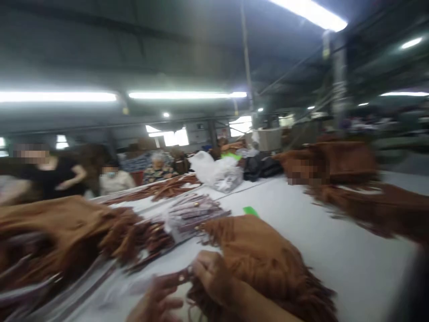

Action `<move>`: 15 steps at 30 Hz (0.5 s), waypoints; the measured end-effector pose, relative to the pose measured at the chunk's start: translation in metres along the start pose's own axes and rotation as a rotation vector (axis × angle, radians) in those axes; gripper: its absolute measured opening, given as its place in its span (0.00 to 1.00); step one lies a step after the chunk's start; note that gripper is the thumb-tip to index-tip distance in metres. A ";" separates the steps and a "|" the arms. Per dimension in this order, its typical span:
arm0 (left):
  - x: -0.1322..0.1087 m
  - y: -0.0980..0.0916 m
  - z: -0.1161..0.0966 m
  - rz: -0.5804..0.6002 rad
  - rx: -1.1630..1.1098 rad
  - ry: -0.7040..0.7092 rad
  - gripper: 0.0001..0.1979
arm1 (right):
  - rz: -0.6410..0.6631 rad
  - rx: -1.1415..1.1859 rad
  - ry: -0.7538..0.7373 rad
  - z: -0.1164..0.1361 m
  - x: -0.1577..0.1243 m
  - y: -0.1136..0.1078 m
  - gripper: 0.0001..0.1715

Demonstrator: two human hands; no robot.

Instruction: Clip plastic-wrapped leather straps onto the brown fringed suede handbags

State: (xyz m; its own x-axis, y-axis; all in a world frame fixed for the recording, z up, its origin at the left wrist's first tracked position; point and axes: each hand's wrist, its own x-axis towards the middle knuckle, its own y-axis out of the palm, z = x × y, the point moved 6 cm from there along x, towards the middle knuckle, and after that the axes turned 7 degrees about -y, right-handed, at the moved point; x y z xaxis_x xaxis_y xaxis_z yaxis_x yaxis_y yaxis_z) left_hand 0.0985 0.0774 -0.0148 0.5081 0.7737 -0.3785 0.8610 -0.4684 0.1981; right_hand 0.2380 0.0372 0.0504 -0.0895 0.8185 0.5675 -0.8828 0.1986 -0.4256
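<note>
My right hand [214,275] is closed, its thumb and fingers pinched on a dark brown strap or strip with a small metal fitting. Lower and to the left, my left hand [159,297] is blurred, with its index finger along the same strip [181,277] and its lower fingers partly curled. Dark fringe hangs below my right hand. Right beside it lies a brown fringed suede-like piece [261,250] on the white table [351,250]. A bundle of wrapped strips [194,208] lies beyond my hands.
Brown material [63,223] is heaped at left, more fringed pieces [385,205] at right. Farther back are a white plastic bag [217,172], a black bundle [261,166], a green piece [250,210] and loose brown strips [174,187]. Several people are across the table.
</note>
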 end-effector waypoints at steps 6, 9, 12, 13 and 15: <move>-0.030 -0.058 -0.022 -0.380 -0.776 0.289 0.12 | 0.160 0.058 -0.137 0.006 0.004 0.023 0.25; -0.034 -0.066 -0.034 -0.376 -0.845 0.363 0.10 | 0.398 -0.022 -0.246 0.018 -0.009 0.035 0.24; -0.040 -0.056 -0.045 -0.195 -0.659 0.389 0.10 | 0.468 0.043 -0.215 0.020 -0.011 0.046 0.26; -0.043 -0.050 -0.048 -0.139 -0.563 0.400 0.11 | 0.406 0.119 -0.130 0.015 -0.007 0.045 0.28; -0.046 -0.038 -0.048 -0.079 -0.393 0.407 0.13 | 0.227 0.315 0.116 -0.003 0.001 0.039 0.29</move>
State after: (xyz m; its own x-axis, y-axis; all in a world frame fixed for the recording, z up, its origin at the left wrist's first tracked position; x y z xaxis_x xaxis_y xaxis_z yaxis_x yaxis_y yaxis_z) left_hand 0.0436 0.0800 0.0381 0.3433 0.9383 -0.0421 0.8013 -0.2691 0.5343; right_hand 0.2055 0.0475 0.0321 -0.2614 0.8817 0.3927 -0.9463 -0.1539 -0.2842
